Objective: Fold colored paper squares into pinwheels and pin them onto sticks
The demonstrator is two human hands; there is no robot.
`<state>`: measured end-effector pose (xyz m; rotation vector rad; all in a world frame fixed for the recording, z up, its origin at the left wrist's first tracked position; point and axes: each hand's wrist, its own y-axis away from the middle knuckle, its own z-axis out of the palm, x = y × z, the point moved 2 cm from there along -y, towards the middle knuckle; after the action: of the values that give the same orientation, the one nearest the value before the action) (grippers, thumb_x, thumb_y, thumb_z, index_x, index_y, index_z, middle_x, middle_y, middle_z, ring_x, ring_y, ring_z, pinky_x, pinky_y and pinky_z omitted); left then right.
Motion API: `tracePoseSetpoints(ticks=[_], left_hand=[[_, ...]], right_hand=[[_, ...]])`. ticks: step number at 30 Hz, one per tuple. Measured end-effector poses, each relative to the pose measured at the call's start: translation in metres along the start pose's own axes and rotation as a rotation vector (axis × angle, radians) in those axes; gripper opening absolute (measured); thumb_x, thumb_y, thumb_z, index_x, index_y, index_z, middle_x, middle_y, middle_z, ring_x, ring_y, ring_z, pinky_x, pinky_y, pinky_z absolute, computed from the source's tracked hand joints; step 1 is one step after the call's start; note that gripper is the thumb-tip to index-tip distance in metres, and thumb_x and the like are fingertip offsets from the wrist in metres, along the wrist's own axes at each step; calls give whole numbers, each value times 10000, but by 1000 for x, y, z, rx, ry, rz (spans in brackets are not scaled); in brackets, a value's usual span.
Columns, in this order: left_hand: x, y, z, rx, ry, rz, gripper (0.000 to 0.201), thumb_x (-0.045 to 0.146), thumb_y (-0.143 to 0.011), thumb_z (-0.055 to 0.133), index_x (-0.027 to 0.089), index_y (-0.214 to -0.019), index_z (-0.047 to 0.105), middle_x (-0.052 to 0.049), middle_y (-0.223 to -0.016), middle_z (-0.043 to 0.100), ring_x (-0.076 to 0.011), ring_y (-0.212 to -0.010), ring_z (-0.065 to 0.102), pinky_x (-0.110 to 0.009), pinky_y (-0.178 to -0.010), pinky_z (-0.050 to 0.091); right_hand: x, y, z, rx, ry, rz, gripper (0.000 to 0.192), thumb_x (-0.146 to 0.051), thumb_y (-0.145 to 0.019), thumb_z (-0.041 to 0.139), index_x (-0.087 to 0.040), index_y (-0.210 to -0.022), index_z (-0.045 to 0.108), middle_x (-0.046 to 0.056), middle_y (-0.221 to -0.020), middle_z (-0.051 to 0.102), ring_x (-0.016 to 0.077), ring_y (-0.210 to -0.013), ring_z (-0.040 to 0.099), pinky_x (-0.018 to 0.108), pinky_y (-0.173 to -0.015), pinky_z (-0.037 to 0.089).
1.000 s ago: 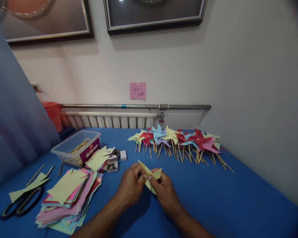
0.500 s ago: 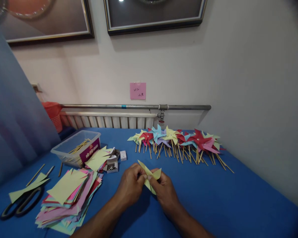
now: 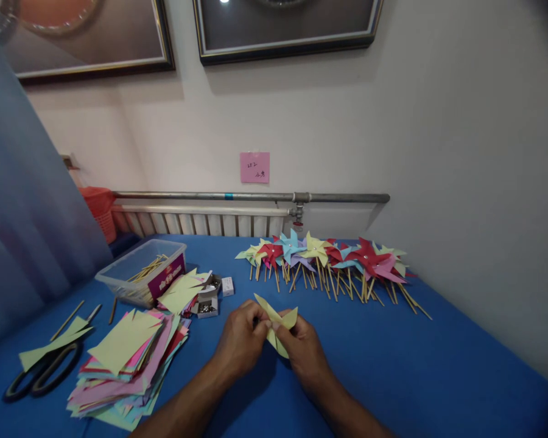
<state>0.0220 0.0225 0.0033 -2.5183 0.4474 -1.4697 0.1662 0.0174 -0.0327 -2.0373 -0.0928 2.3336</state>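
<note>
Paper (image 3: 277,327), a pale yellow cut sheet with pointed flaps folded toward its middle, sits pinched between both hands just above the blue cloth table (image 3: 393,365) at 6 o'clock. Left hand (image 3: 242,344) grips its left side with thumb and fingertips closed on a flap; right hand (image 3: 304,351) pinches the middle and lower edge, the fingers of both meeting at the centre.

At 9 o'clock lies a loose, fanned stack (image 3: 125,365) of thin coloured sheets, yellow on top, pink and mint beneath. Black-handled scissors (image 3: 41,377) lie beyond it at the left edge under a yellow offcut. Further out, at 10 o'clock, small open cardboard boxes (image 3: 207,301) hold shiny metal pins, beside a clear plastic tub (image 3: 139,277) of thin wooden sticks.

At 1 o'clock, a row of finished pinwheels (image 3: 329,258) in red, blue, yellow and lilac rests flat, stick handles pointing this way. Behind it runs a ribbed radiator (image 3: 201,222) under a grey metal pipe (image 3: 251,196).
</note>
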Motion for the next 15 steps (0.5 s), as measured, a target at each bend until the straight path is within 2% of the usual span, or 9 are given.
tracePoseSetpoints(ticks=[10, 15], left_hand=[[-2, 0, 1, 45, 0, -6, 152, 156, -820, 575, 193, -676, 545, 6, -741, 599, -158, -734, 562, -283, -703, 393], [-2, 0, 1, 54, 3, -27, 139, 150, -804, 580, 191, -672, 563, 6, -731, 609, -162, -738, 576, -282, -709, 398]], right_hand=[[4, -1, -2, -6, 3, 7, 411, -544, -731, 798, -182, -903, 704, -16, -682, 633, 156, -591, 531, 271, -565, 411], [3, -1, -1, -5, -20, 10, 407, -542, -704, 811, -191, -858, 677, -14, -681, 629, 157, -599, 528, 276, -576, 418]])
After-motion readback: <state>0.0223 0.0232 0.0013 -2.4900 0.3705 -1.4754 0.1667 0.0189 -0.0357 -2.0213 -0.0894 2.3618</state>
